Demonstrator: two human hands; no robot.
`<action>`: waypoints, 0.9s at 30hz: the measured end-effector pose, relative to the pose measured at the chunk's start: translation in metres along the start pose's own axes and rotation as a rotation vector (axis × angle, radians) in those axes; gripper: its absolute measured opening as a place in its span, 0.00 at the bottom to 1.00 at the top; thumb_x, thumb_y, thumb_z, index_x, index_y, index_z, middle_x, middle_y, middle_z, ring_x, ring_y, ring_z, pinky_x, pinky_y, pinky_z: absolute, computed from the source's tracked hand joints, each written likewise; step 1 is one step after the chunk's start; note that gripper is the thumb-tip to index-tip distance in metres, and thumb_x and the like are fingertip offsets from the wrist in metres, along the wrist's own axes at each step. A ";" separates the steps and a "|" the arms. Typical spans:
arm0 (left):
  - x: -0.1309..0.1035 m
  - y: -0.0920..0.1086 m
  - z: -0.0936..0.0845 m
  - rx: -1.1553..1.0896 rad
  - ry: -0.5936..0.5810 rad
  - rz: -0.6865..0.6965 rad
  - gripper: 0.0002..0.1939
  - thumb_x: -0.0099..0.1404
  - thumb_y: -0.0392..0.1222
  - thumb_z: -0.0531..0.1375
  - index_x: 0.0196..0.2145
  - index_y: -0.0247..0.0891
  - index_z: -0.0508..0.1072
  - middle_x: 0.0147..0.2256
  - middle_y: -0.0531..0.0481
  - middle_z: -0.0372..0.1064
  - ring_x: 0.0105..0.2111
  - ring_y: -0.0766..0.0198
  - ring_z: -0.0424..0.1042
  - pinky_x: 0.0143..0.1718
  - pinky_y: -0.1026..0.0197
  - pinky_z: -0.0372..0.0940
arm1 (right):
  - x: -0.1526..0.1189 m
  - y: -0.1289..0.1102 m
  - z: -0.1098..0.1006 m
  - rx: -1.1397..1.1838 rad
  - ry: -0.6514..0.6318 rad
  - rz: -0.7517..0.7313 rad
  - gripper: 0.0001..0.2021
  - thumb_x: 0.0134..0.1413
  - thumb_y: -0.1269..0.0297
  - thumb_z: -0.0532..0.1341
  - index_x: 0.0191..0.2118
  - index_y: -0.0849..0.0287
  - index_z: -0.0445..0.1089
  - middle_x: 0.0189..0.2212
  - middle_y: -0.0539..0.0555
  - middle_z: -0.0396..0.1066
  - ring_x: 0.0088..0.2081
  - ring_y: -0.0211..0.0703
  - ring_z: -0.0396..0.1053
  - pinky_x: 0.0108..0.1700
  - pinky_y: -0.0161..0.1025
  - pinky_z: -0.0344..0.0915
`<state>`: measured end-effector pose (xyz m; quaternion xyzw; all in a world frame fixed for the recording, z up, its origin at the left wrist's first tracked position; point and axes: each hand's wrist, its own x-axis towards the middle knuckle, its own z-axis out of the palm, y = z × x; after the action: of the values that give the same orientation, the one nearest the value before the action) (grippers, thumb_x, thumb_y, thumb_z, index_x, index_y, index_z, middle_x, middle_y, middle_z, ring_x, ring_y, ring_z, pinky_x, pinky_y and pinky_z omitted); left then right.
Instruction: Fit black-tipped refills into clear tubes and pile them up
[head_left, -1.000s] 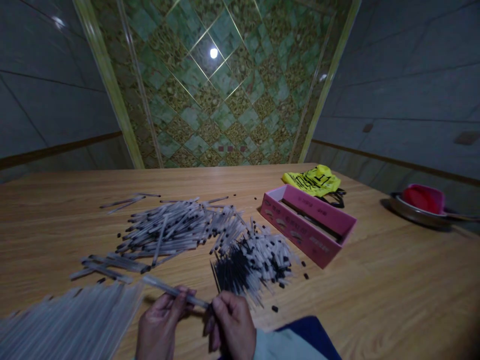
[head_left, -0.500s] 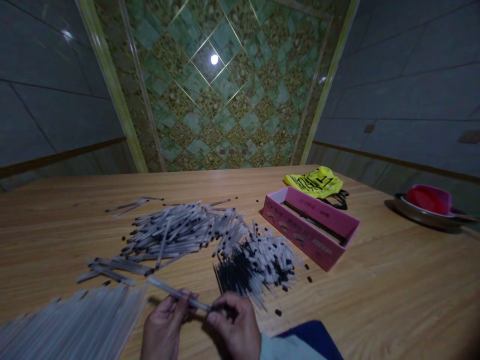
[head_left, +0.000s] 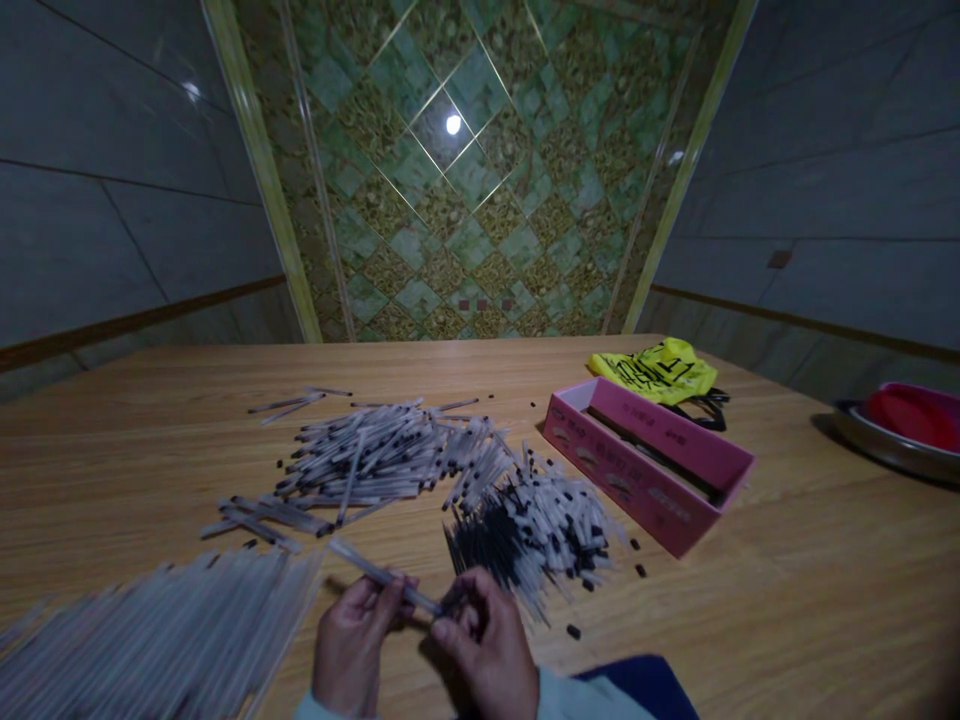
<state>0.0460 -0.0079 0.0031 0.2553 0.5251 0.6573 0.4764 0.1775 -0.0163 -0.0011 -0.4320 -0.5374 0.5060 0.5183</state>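
Note:
A clear pen barrel (head_left: 354, 558) slants between my two hands, its far end pointing up and left. My left hand (head_left: 356, 640) pinches it around the middle. At the barrel's near end, the fingers of my right hand (head_left: 491, 640) are closed; something dark shows there, too blurred to make out. Just beyond my right hand lies a heap of thin refills with dark tips and pale plastic parts (head_left: 551, 510). A row of long clear tubes (head_left: 172, 630) is spread to the left of my left hand. Behind them is a big pile of pens with black ends (head_left: 367, 455).
An open pink box (head_left: 630, 480) stands right of the piles. Behind it is a yellow bag (head_left: 660, 370) with black handles. A metal basin (head_left: 885, 440) holding red items sits far right. Small black plugs (head_left: 574, 632) lie scattered on the wooden table (head_left: 795, 600).
The view has turned slightly left, so everything appears shifted to the right. Both hands still hold the pen barrel, in nearly the same pose.

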 end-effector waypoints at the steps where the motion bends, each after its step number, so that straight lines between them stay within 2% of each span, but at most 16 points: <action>1: 0.000 0.000 0.000 -0.003 -0.002 -0.001 0.19 0.39 0.49 0.69 0.25 0.32 0.75 0.22 0.47 0.75 0.23 0.64 0.71 0.23 0.67 0.67 | 0.000 0.001 0.000 0.010 -0.031 0.019 0.15 0.47 0.53 0.61 0.29 0.62 0.63 0.18 0.45 0.59 0.18 0.29 0.54 0.18 0.27 0.48; 4: 0.000 0.001 0.001 0.022 -0.005 0.016 0.19 0.38 0.50 0.69 0.24 0.31 0.75 0.22 0.47 0.75 0.22 0.63 0.71 0.23 0.66 0.67 | -0.001 0.004 0.001 -0.005 -0.092 0.105 0.19 0.54 0.50 0.53 0.25 0.62 0.64 0.15 0.46 0.60 0.14 0.29 0.53 0.15 0.28 0.46; 7: 0.000 0.002 0.001 0.067 -0.005 0.022 0.20 0.39 0.51 0.69 0.24 0.31 0.75 0.23 0.46 0.75 0.22 0.62 0.71 0.24 0.64 0.67 | -0.001 0.003 0.000 -0.024 -0.022 0.068 0.15 0.46 0.54 0.62 0.23 0.63 0.64 0.15 0.46 0.60 0.18 0.30 0.54 0.19 0.27 0.50; 9: 0.000 0.002 0.001 0.066 -0.004 0.017 0.19 0.39 0.50 0.69 0.24 0.32 0.75 0.23 0.46 0.75 0.22 0.62 0.71 0.23 0.65 0.67 | 0.000 0.000 0.000 0.006 0.015 0.023 0.16 0.38 0.55 0.66 0.27 0.62 0.66 0.18 0.46 0.61 0.20 0.30 0.54 0.21 0.27 0.51; 10: 0.000 0.002 0.001 0.057 -0.002 0.016 0.19 0.39 0.50 0.69 0.24 0.32 0.75 0.23 0.46 0.75 0.22 0.62 0.71 0.24 0.65 0.67 | 0.000 0.000 0.000 0.024 0.006 0.019 0.17 0.38 0.54 0.66 0.29 0.62 0.66 0.19 0.46 0.62 0.20 0.30 0.54 0.20 0.27 0.51; 14: 0.001 0.001 0.001 0.050 0.004 0.018 0.18 0.39 0.49 0.69 0.24 0.32 0.75 0.22 0.46 0.75 0.22 0.61 0.71 0.23 0.64 0.67 | 0.000 0.003 0.000 0.046 -0.090 0.105 0.19 0.51 0.49 0.56 0.27 0.64 0.66 0.17 0.48 0.63 0.14 0.28 0.53 0.15 0.27 0.47; 16: 0.001 0.001 0.001 0.055 0.011 0.018 0.19 0.39 0.50 0.69 0.24 0.32 0.75 0.22 0.46 0.75 0.22 0.61 0.71 0.23 0.64 0.67 | -0.001 0.005 0.001 0.051 -0.054 0.106 0.18 0.49 0.51 0.59 0.25 0.64 0.66 0.16 0.48 0.63 0.14 0.28 0.54 0.15 0.26 0.48; 19: 0.001 -0.001 0.001 0.039 0.024 0.022 0.19 0.39 0.50 0.69 0.25 0.32 0.75 0.23 0.47 0.75 0.23 0.62 0.71 0.23 0.65 0.67 | 0.000 0.005 0.001 0.104 0.006 0.061 0.18 0.40 0.54 0.66 0.30 0.63 0.65 0.19 0.46 0.63 0.16 0.28 0.56 0.16 0.25 0.51; 21: 0.002 -0.001 0.000 0.027 0.021 0.026 0.18 0.39 0.49 0.69 0.25 0.32 0.74 0.23 0.47 0.75 0.23 0.63 0.71 0.23 0.66 0.66 | 0.000 0.004 0.001 0.137 -0.047 0.079 0.19 0.43 0.50 0.64 0.32 0.63 0.65 0.21 0.47 0.64 0.14 0.27 0.56 0.14 0.25 0.51; 24: 0.004 -0.002 -0.002 0.033 -0.004 0.020 0.17 0.41 0.49 0.69 0.25 0.32 0.74 0.22 0.47 0.75 0.22 0.65 0.70 0.23 0.67 0.65 | -0.001 0.007 0.002 0.141 -0.135 0.125 0.21 0.52 0.47 0.55 0.26 0.65 0.64 0.17 0.49 0.65 0.11 0.27 0.56 0.11 0.25 0.48; 27: 0.005 -0.001 -0.004 0.059 -0.036 -0.020 0.19 0.40 0.50 0.69 0.25 0.31 0.74 0.22 0.46 0.75 0.22 0.64 0.70 0.23 0.65 0.66 | 0.000 0.013 0.003 0.146 -0.086 0.121 0.20 0.48 0.49 0.59 0.24 0.65 0.64 0.15 0.48 0.64 0.11 0.26 0.54 0.11 0.24 0.49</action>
<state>0.0412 -0.0049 0.0001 0.2759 0.5380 0.6321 0.4846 0.1738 -0.0155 -0.0137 -0.4025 -0.4936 0.5923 0.4935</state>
